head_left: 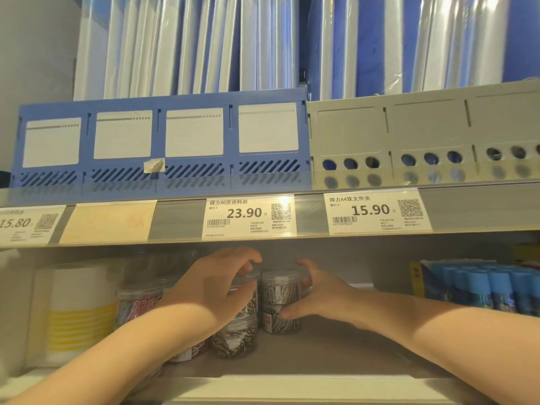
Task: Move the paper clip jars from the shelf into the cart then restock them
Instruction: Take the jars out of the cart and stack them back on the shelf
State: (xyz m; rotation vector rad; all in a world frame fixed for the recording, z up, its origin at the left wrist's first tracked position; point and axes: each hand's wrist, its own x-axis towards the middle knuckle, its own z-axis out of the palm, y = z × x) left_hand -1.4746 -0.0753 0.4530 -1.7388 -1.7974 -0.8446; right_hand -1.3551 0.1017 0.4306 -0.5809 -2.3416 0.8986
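On the lower shelf [321, 355] stand clear jars of silver paper clips, stacked two high. My left hand [216, 285] curls over the top of the left stack [236, 334], fingers around the upper jar. My right hand [315, 299] wraps the right stack [280, 293] from its right side, thumb at the lower jar, fingers behind the upper one. A jar of coloured paper clips [137, 305] stands further left, apart from both hands. The backs of the jars are hidden by my hands. No cart is in view.
A white and yellow stack of containers [79, 311] fills the shelf's left end. Blue-capped glue sticks [482, 290] in a box sit at the right. Above, a shelf edge with price tags [248, 216] overhangs, carrying blue [160, 141] and grey [409, 135] file racks.
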